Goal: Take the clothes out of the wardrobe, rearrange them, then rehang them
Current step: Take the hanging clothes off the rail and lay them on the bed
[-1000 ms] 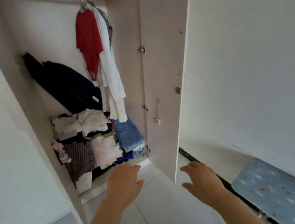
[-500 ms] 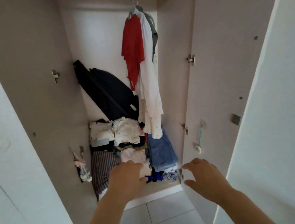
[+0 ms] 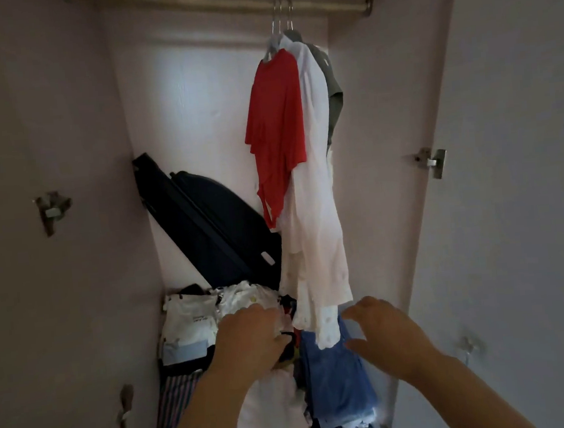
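Note:
The open wardrobe has a rail (image 3: 221, 5) across the top. From it hang a red shirt (image 3: 278, 128), a long white garment (image 3: 313, 231) and a grey one (image 3: 333, 96), close together on hangers at the right. Below lies a pile of folded and loose clothes (image 3: 194, 320), with blue denim (image 3: 335, 376) on the right. My left hand (image 3: 250, 339) is raised in front of the pile, fingers relaxed. My right hand (image 3: 383, 338) is spread open just below the white garment's hem, holding nothing.
A dark flat bag or case (image 3: 213, 226) leans diagonally against the wardrobe's back wall above the pile. The wardrobe's left inner wall (image 3: 54, 233) and the open right door (image 3: 510, 193) with its hinge (image 3: 434, 161) frame the opening.
The view has moved closer to the wardrobe and tilted up. Both hands have risen from floor level to the height of the pile and the white garment's hem.

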Demonstrator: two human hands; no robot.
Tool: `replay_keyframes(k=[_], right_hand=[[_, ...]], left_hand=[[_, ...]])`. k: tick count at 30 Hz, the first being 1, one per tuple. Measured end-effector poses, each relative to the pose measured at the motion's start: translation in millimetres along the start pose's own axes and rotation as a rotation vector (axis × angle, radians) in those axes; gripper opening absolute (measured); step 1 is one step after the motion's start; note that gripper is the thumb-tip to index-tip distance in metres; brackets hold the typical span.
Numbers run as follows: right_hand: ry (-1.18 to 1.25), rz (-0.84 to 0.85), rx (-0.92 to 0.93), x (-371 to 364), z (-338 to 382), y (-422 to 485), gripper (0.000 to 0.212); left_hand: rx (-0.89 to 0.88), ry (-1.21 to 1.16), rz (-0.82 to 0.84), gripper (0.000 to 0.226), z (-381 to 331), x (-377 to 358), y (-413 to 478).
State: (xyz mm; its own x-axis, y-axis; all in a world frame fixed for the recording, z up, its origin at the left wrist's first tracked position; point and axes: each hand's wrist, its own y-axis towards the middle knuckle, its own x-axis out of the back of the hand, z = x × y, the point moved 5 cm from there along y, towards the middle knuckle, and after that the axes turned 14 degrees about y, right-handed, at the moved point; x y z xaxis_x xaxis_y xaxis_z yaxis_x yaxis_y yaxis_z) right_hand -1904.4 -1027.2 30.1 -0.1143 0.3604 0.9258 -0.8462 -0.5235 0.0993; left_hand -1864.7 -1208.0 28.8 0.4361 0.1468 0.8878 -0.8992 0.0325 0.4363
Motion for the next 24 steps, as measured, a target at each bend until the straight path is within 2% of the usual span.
replay_keyframes(k=[2, 4, 10, 16, 24], right_hand=[[0.017, -0.009, 0.036, 9.4, -1.5, 37.1, 0.050], [0.015, -0.025, 0.086, 20.6, -1.9, 75.1, 0.051], [0.020, -0.108, 0.253, 59.3, 0.1, 192.0, 0.049], [0.050, -0.175, 0.483, 102.3, 26.6, 286.1, 0.045], [0.044, -0.363, 0.677, 158.7, 82.9, 371.5, 0.048]], left_hand=[[0.022, 0.029, -0.049, 0.032, 12.3, -5.6, 32.6], [0.044, -0.042, -0.016, 0.037, 23.4, -15.0, 64.8], [0.146, 0.023, 0.040, 0.039, 62.8, -31.0, 160.2], [0.231, 0.049, -0.061, 0.049, 96.5, -19.7, 244.2], [0.277, -0.031, -0.246, 0.047, 151.2, -3.4, 325.9]])
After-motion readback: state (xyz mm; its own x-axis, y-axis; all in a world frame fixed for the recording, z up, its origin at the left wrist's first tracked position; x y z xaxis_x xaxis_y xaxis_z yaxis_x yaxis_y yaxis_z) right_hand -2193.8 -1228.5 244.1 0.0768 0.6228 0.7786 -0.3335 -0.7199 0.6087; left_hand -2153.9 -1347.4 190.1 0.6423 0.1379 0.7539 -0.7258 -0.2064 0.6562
